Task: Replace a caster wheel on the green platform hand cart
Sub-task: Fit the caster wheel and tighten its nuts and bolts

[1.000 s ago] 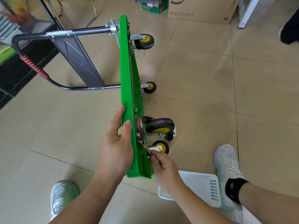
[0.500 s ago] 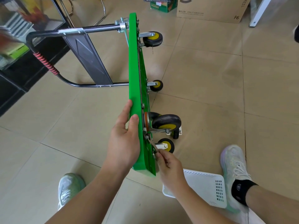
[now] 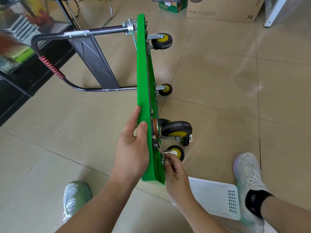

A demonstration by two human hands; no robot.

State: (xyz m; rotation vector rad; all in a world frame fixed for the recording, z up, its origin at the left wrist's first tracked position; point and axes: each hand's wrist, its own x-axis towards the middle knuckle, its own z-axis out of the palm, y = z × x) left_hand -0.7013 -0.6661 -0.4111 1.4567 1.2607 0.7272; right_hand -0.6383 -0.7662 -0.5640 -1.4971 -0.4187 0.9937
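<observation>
Tile floor (image 3: 218, 78) under everything.

Cart (image 3: 143, 81): green, stands on one long edge mid-frame, deck face to the left, underside to the right.

Handle (image 3: 50, 37): black tube, folds out leftward from the far end, red-and-black wrap on the bend.

Cardboard box (image 3: 223, 9): sits top right, well apart from the cart.

White slotted basket (image 3: 217, 197): lies on the floor bottom right, just beside the cart's near corner, partly behind the right forearm.

Pale shoes (image 3: 75, 197): one on each side of the near end.

Left hand (image 3: 133, 148): lies flat on the deck face near the close end, fingers straight, thumb along the top edge, presses against the cart.

Right hand (image 3: 175, 174): sits at the underside by the near corner, fingers curled, pinches a wrench.

Big caster (image 3: 176, 130): black tyre, yellow hub, sticks out of the underside just beyond the left thumb, steel bracket against an orange ring at the deck.

Small wheels (image 3: 161, 41): three, same colours, two at the far end, one just above the right knuckles.

Wrench (image 3: 161, 153): thin, silvery, slants from the right fingers up toward a bolt at the foot of the big caster's bracket. Too small to tell whether the head sits on the bolt.
</observation>
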